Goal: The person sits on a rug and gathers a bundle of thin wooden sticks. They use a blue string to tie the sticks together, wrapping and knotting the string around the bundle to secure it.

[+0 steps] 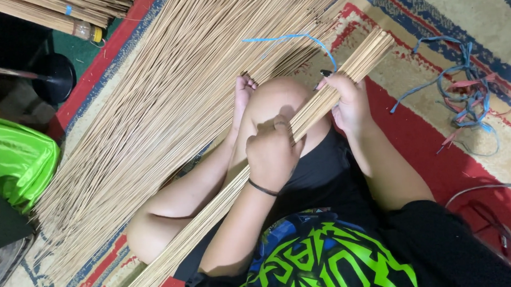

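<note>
Two hands (271, 151) (both gripping), one stick bundle (324, 97), one carpet (448, 160).

The single head-worn camera looked steeply down, close over the person's lap, knee and the carpet (485, 1) beyond.

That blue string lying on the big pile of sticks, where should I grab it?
Grab the blue string at its loose left end, pinching from above. That end lies flat on the stick pile with nothing over it, while its other end curves down beside the right hand.
</note>
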